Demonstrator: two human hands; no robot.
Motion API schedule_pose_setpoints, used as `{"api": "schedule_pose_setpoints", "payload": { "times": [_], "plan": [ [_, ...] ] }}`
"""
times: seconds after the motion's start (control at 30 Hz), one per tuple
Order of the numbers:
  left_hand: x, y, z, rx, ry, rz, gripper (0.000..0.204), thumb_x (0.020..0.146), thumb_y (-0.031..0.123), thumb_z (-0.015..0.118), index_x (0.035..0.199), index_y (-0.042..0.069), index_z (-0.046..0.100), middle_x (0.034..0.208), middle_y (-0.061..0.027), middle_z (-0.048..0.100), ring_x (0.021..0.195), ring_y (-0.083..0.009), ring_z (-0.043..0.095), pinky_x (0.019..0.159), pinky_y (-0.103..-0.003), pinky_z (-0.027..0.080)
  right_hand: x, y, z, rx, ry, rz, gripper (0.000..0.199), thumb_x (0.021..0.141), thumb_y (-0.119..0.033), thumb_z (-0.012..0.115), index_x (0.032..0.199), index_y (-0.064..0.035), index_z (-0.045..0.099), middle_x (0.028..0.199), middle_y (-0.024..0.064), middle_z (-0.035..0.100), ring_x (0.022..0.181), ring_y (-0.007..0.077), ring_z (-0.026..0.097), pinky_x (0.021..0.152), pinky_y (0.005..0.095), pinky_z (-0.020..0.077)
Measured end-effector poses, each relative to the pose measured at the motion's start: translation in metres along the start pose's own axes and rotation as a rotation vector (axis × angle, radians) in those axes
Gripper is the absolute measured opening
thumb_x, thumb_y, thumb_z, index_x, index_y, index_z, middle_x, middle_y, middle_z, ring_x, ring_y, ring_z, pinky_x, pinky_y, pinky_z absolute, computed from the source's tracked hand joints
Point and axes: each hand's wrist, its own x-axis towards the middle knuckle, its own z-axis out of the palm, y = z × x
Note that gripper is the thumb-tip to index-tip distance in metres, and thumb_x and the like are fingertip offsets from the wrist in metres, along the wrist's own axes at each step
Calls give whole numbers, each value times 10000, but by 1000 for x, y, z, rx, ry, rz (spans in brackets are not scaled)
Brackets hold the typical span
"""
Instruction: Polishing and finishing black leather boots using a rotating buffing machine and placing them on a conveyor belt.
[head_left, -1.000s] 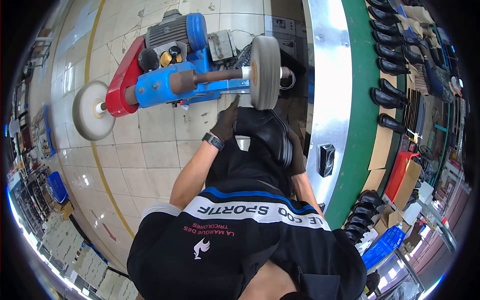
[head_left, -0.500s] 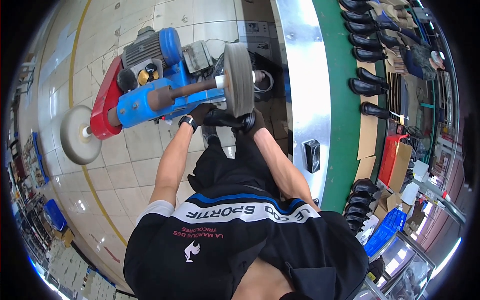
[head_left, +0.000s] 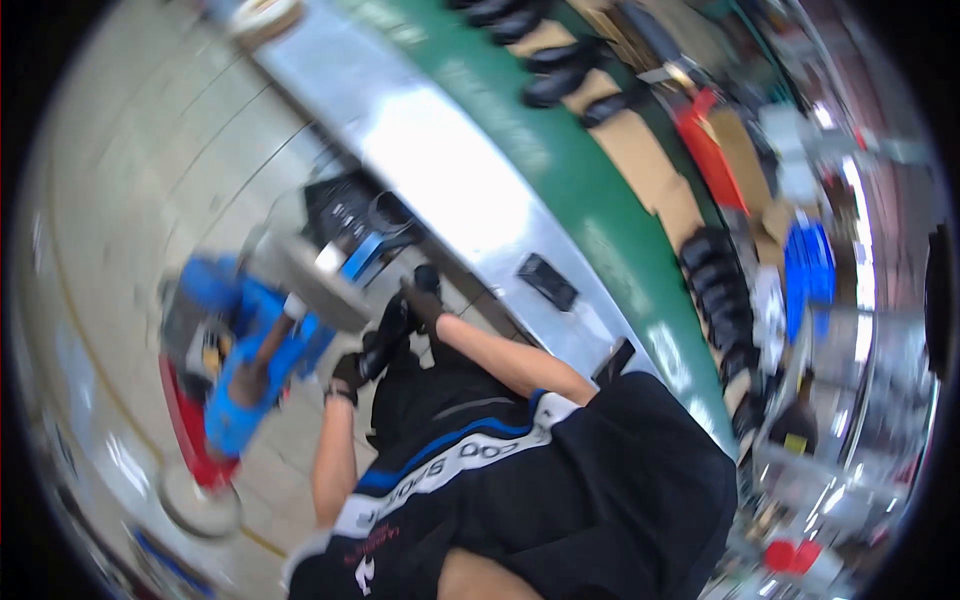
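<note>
A glossy black leather shoe point(head_left: 386, 338) is held between my two dark-gloved hands, beside the buffing wheel point(head_left: 312, 278) and apart from it. My left hand point(head_left: 349, 371), with a watch at the wrist, is closed on its near end. My right hand point(head_left: 424, 305) grips its far end, fingers partly hidden and blurred. The wheel belongs to a blue and red polishing machine point(head_left: 262, 370) to the left of my hands. Motion blur softens the whole picture.
A metal ledge point(head_left: 440, 150) runs along the right, bearing a small black object point(head_left: 547, 282). Beyond it lies a green conveyor belt point(head_left: 570, 180), then a row of black shoes point(head_left: 716, 290). A red crate point(head_left: 712, 150) and blue crates point(head_left: 808, 265) stand farther right.
My view has swung to the right, so the machine appears lower and turned. My hands, still on the shoe, have drawn it away from the wheel, nearer my body.
</note>
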Motion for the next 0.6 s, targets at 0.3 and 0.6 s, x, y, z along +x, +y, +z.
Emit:
{"api": "schedule_pose_setpoints", "payload": {
  "times": [0.3, 0.6],
  "plan": [
    [-72, 326, -67, -1628, -365, -218, 372, 916, 230, 351, 1164, -43, 404, 1094, -186, 533, 1002, -292, 517, 878, -389, 418, -146, 55, -259, 469, 510, -519, 239, 742, -148, 618, 968, -72, 616, 956, 110, 615, 814, 188, 613, 769, 333, 488],
    [-13, 323, -109, -1121, -389, 61, 548, 880, 385, 410, 1268, 8, 320, 1228, -246, 410, 1102, -362, 451, 931, -458, 368, -60, 148, -480, 1876, 906, -710, 539, 664, -206, 739, 1093, 10, 494, 1065, 126, 514, 923, 284, 538, 681, 422, 527]
  ]
}}
